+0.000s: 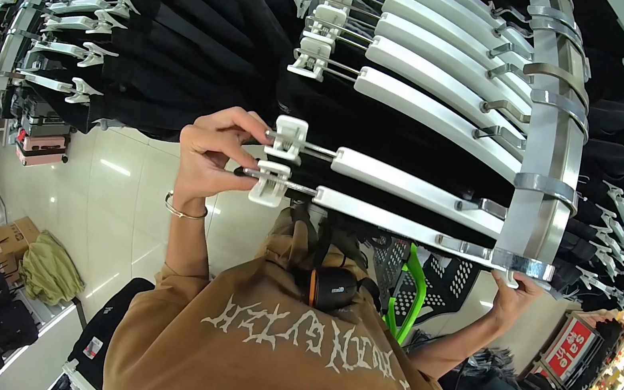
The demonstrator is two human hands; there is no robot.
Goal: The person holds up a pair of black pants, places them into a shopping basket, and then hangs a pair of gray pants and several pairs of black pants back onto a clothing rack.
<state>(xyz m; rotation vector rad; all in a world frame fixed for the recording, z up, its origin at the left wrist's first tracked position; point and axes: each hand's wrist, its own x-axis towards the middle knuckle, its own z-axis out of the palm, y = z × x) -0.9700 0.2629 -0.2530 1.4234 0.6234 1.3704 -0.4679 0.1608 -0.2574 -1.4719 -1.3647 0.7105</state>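
Note:
My left hand (214, 150) grips the left ends of the two nearest trouser hangers, its fingertips at their white clips. The front clip hanger (374, 211) has a white bar and a metal rod. Just behind it is a second clip hanger (411, 182), a small gap between them. My right hand (516, 297) closes on the right end of the front hanger, by a white clip below the rail; the rail partly hides its fingers. Both hangers hook over the wide metal rail (548, 154). Black garments (387, 121) hang under them, mostly hidden by the bars.
Several more white hangers (445, 61) hang farther along the rail. Black trousers (187, 55) hang on a rack to the left. Below are a green-handled cart (412, 291) and tiled floor. Pink suitcases (42, 147), cardboard boxes (15, 238) and a red sale sign (566, 346) stand around.

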